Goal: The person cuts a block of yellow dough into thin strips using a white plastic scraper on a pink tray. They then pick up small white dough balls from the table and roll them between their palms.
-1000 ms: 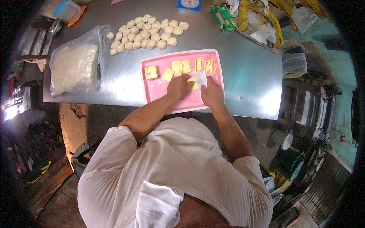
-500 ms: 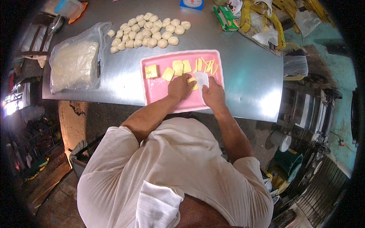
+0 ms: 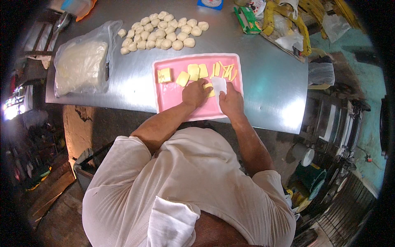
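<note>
Right hand (image 3: pixel 233 103) grips white scraper (image 3: pixel 220 87). Left hand (image 3: pixel 195 94) touches yellow slice (image 3: pixel 211 94) in tray (image 3: pixel 169 101), left of scraper; pinching or pressing, cannot tell. Should slice slip, scraper could nick left hand.

We saw a shallow rectangular pink plastic tray (image 3: pixel 175 98) with a white rim. We noted pale yellow, flat square slices (image 3: pixel 182 78), thin strips (image 3: pixel 227 72) of the same yellow, and a plain white flat scraper (image 3: pixel 220 85). The round dough balls (image 3: pixel 166 43) looked creamy white to us, the metal table (image 3: pixel 273 78) silvery grey, the boxy scale (image 3: pixel 210 7) blue with a white dial, our fabric shirt (image 3: pixel 193 173) plain off-white.
</note>
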Demonstrator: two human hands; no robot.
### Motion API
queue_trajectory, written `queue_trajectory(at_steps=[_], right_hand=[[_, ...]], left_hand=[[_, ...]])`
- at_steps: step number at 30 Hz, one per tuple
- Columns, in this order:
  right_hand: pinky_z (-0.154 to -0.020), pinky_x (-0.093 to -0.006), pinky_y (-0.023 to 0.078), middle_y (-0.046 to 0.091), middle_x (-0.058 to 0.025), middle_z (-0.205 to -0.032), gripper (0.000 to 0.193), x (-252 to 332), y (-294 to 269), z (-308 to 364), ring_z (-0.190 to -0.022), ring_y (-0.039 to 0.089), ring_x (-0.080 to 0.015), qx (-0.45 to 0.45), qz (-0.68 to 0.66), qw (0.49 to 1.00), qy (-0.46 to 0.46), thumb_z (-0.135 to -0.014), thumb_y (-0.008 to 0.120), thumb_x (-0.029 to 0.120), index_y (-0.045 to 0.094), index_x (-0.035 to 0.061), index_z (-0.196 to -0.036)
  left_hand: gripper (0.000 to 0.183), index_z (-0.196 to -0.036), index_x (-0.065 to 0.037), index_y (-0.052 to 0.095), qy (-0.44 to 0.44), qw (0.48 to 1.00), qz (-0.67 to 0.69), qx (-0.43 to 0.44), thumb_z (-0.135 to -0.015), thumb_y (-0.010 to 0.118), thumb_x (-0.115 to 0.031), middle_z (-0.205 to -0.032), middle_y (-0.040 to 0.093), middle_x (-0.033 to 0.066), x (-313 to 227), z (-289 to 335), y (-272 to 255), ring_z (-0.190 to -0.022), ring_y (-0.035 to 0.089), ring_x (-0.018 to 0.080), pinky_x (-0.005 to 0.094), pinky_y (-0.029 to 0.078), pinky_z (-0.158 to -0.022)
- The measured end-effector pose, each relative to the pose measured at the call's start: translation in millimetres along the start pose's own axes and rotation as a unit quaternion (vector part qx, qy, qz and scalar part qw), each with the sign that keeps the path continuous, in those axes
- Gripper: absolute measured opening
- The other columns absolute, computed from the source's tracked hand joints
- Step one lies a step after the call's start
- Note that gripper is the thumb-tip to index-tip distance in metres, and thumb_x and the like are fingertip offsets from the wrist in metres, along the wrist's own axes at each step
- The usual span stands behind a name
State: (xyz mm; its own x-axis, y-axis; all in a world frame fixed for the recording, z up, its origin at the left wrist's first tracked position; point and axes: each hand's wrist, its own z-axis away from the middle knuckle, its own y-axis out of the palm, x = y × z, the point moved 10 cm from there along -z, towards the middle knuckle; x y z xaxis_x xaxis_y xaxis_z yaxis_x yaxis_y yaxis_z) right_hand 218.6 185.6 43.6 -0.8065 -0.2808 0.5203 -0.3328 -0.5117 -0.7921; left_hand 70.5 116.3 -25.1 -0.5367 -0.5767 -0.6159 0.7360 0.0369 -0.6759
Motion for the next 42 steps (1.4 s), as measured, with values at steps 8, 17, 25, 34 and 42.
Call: queue_trajectory(at_steps=[8,17,25,34,42], right_hand=[[-0.082,-0.0604,0.052,0.070,-0.0281,-0.098,0.027,4.3,5.7,-0.2,-0.091,0.069,-0.0483,0.004,0.001,1.000,-0.022,-0.093,0.063,0.014,0.055,0.0007,-0.115],[-0.077,-0.0604,0.053,0.070,-0.0287,-0.089,0.031,4.7,6.6,0.6,-0.086,0.069,-0.0499,-0.029,0.029,0.999,-0.031,-0.094,0.063,0.016,0.053,-0.0011,-0.117],[-0.078,-0.0612,0.052,0.069,-0.0281,-0.093,0.029,14.7,2.7,2.4,-0.089,0.068,-0.0497,-0.002,0.020,1.000,-0.024,-0.094,0.065,0.015,0.054,-0.0007,-0.115],[-0.079,-0.0603,0.053,0.070,-0.0278,-0.091,0.029,13.9,-5.3,-0.9,-0.088,0.069,-0.0492,-0.022,0.006,1.000,-0.017,-0.093,0.065,0.015,0.055,-0.0011,-0.115],[-0.078,-0.0604,0.052,0.070,-0.0285,-0.092,0.024,19.6,12.1,0.8,-0.089,0.069,-0.0490,-0.005,0.024,1.000,-0.016,-0.091,0.064,0.011,0.057,-0.0016,-0.110]], left_hand=[[0.045,-0.124,-0.012,0.070,-0.002,1.000,0.005,0.006,-0.093,0.072,-0.045,-0.110,0.076,0.0124,1.4,0.6,1.0,-0.104,0.072,0.0324,0.0466,0.055,-0.087],[0.042,-0.125,-0.013,0.070,0.006,1.000,-0.005,-0.012,-0.095,0.070,-0.042,-0.106,0.077,0.0117,1.5,-0.7,2.5,-0.099,0.073,0.0325,0.0462,0.056,-0.086],[0.038,-0.123,-0.014,0.071,0.006,1.000,0.007,-0.010,-0.095,0.068,-0.040,-0.103,0.077,0.0125,3.1,0.9,2.7,-0.098,0.073,0.0327,0.0468,0.056,-0.086],[0.037,-0.122,-0.013,0.071,0.006,1.000,0.008,-0.017,-0.096,0.067,-0.039,-0.103,0.077,0.0120,-1.7,3.8,-4.2,-0.097,0.073,0.0334,0.0471,0.056,-0.085],[0.036,-0.120,-0.014,0.072,0.036,0.998,0.021,-0.051,-0.095,0.070,-0.040,-0.098,0.076,0.0157,-1.2,3.7,-5.8,-0.092,0.073,0.0372,0.0497,0.056,-0.082]])
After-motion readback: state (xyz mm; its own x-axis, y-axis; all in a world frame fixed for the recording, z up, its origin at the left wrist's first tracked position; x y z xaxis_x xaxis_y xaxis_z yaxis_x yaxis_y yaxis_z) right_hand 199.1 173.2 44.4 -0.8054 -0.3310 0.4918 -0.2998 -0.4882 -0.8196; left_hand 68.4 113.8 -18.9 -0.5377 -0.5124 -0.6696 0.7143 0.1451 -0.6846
